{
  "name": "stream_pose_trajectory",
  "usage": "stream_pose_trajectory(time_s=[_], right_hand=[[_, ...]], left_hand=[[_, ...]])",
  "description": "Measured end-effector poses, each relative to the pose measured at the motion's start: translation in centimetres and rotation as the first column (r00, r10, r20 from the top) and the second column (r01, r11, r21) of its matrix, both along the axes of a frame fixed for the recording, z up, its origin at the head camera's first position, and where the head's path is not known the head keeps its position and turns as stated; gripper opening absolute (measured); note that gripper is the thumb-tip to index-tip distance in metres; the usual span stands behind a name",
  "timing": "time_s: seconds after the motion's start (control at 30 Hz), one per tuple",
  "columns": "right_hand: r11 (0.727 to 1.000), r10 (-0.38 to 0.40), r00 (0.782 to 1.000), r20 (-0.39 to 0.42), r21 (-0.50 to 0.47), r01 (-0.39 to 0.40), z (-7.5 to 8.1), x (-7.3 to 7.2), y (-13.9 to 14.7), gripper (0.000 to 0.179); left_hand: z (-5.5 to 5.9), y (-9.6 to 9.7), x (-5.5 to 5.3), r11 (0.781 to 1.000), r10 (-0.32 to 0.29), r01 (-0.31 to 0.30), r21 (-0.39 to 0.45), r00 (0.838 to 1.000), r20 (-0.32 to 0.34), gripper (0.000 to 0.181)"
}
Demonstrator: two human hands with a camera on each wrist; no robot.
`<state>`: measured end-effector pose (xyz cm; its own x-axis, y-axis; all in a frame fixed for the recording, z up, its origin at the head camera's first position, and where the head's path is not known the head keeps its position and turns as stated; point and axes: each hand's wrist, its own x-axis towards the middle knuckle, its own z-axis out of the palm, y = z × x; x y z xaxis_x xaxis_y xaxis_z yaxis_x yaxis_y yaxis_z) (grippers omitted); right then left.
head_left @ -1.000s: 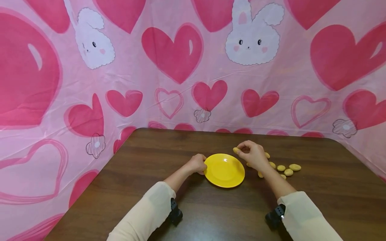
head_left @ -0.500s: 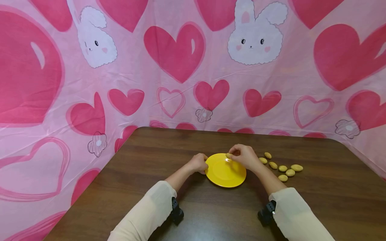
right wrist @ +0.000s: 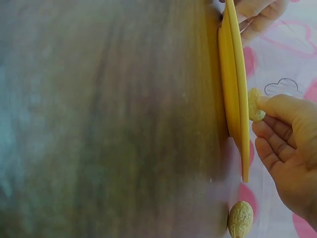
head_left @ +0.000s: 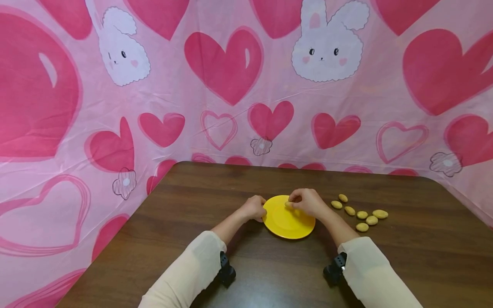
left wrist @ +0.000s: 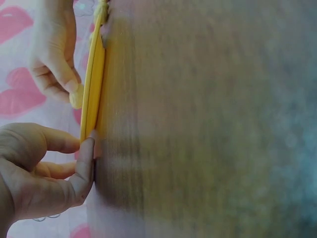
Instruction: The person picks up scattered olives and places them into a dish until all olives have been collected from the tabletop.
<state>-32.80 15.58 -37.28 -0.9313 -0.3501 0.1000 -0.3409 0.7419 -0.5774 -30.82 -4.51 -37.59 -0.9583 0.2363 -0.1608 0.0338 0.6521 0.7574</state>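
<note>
My left hand [head_left: 253, 208] pinches the left rim of a yellow plate [head_left: 283, 229] between thumb and fingers, as the left wrist view also shows. The plate sits on the brown wooden table. Over the plate's back right part, my right hand [head_left: 309, 201] pinches a small yellow wrinkled oval, like a dried fruit or a nut in its shell [right wrist: 255, 105]. In the right wrist view that oval is right at the plate's upper face, between thumb and forefinger. Several matching ovals [head_left: 362, 214] lie loose to the right of the plate.
The wooden table [head_left: 215, 188] runs back to a pink cloth [head_left: 223, 137] with hearts and rabbits hung behind and at the left. One wrinkled oval [right wrist: 240, 219] stands close beside the plate in the right wrist view. Each sleeve carries a black wrist camera [head_left: 227, 271].
My right hand has moved left and down, bringing its oval from behind the plate's right edge to over the plate. The left hand keeps its grip on the rim.
</note>
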Motion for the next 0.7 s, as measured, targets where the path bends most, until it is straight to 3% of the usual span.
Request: stream_pose_trajectory(time_s=[0.7], right_hand=[[0.999,0.007,1.0,-0.015,0.051,-0.006,-0.09,-0.01,0.03,0.012]], left_hand=[[-0.11,0.03,-0.25,1.0,0.0,0.0,-0.006,1.0,0.012,0.03]])
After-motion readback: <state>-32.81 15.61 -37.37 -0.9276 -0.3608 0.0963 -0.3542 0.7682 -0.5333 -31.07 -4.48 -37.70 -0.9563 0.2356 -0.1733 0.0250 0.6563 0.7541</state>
